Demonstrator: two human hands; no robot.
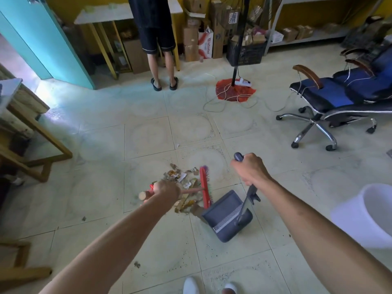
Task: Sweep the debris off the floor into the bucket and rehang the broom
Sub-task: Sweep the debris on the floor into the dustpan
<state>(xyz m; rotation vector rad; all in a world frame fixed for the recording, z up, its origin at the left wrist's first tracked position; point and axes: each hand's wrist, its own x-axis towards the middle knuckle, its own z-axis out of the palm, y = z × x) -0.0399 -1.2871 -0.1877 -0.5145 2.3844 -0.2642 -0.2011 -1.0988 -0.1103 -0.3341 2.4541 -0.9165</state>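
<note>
Beside the red fan base (235,90): blue swivel chair (331,98) to its right, cardboard boxes (198,35) behind, a standing person (158,39) to its left.

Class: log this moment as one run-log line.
left hand: grips broom | right hand: grips dustpan | debris: piled beside dustpan | bucket: right

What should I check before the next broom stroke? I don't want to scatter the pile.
1. Left hand grips the broom handle: ok.
2. Right hand grips the dustpan handle: ok.
3. Dustpan mouth faces the debris, lip at the pile's edge: ok.
4. Broom head behind the debris: not ok; it stands between pile and dustpan, most debris on its far side.
5. Lip flat on the floor: cannot tell.
6. Bucket within reach at right: ok, likely.
</note>
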